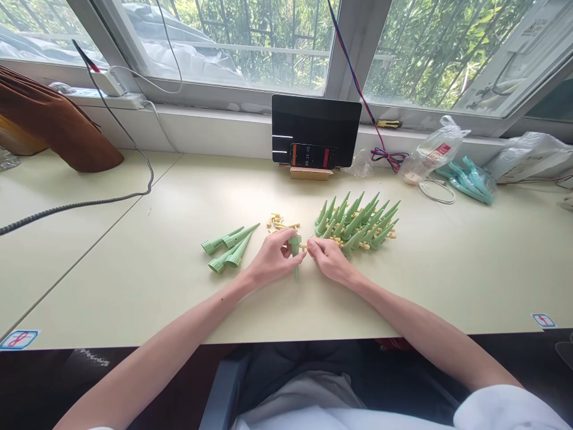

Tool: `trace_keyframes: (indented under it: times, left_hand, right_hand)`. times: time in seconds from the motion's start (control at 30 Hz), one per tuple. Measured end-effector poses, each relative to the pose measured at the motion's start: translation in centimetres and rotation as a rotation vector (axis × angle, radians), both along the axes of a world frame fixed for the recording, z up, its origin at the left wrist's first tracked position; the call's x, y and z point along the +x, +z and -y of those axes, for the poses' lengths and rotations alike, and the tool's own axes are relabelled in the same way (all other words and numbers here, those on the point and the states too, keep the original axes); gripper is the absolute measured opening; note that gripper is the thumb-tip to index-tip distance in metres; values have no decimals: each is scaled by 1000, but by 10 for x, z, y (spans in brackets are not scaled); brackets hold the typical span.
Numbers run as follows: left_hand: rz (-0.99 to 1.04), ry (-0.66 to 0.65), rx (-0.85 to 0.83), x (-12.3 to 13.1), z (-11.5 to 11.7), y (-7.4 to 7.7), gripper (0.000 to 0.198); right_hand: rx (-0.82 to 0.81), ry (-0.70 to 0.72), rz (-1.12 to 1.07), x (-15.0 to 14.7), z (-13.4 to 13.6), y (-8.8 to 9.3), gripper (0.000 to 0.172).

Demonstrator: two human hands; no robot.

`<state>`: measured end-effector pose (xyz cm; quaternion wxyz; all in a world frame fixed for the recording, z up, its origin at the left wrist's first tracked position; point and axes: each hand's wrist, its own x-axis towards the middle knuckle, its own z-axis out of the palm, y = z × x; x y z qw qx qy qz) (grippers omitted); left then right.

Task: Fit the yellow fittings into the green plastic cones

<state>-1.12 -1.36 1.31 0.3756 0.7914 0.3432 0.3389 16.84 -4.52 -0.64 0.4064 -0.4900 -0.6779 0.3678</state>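
Note:
In the head view, my left hand [278, 254] grips a green plastic watering spike [295, 241], its ribbed cap end up and its tip pointing down. My right hand [330, 258] pinches a small yellow valve piece [304, 246] at the spike's side; whether it sits inside the spike I cannot tell. Behind my left hand lies a little heap of loose yellow valve pieces [276, 221]. Several green spikes [233, 240] rest on the table to the left. Beyond my right hand, many spikes [358, 218] fitted with yellow pieces stand tips up in a cluster.
A black tablet [316, 122] and a phone [312, 156] showing a timer lean on a cardboard stand [312, 174] at the back. Plastic bags [434, 152] and coiled wires [388, 156] lie back right. A black cable [80, 206] crosses the pale table [156, 286] on the left.

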Motion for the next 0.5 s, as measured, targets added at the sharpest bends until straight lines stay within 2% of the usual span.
trace_keyframes:
  times: [0.17, 0.37, 0.5]
  left_hand:
    - [-13, 11, 6, 0, -1, -2, 14]
    - [-55, 59, -5, -1, -4, -1, 15]
    - [-112, 108, 14, -4, -8, -2, 17]
  right_hand:
    - [-5, -6, -30, -2, 0, 1, 44]
    - [11, -100, -20, -4, 3, 2, 48]
    - [40, -95, 7, -5, 4, 1, 48]
